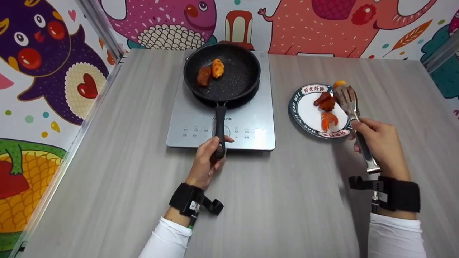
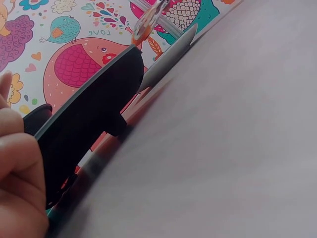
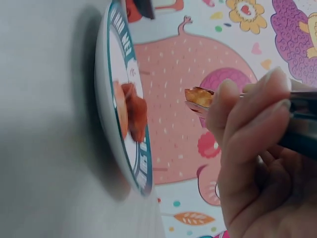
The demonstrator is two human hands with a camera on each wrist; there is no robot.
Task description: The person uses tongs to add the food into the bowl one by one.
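Observation:
My left hand (image 1: 207, 161) grips the handle (image 1: 220, 120) of a black frying pan (image 1: 238, 77). Inside the pan lie a brown block-shaped food piece (image 1: 203, 76) and a yellow-orange piece (image 1: 217, 68), side by side. My right hand (image 1: 382, 143) holds metal tongs (image 1: 347, 100) above the right side of a plate (image 1: 304, 111). Between the tongs' tips is a yellow-orange food piece (image 3: 198, 96), raised off the plate in the right wrist view. On the plate sit a reddish-brown piece (image 1: 325, 101) like a small drumstick and an orange shrimp-like piece (image 1: 329, 120).
The pan is over a silver induction cooker (image 1: 251, 138) with a touch panel along its front. Everything stands on a grey wood-grain table (image 1: 287, 215). Cartoon-printed walls (image 1: 322, 28) border the back and left, with a metal frame post (image 1: 102, 32) at the left corner.

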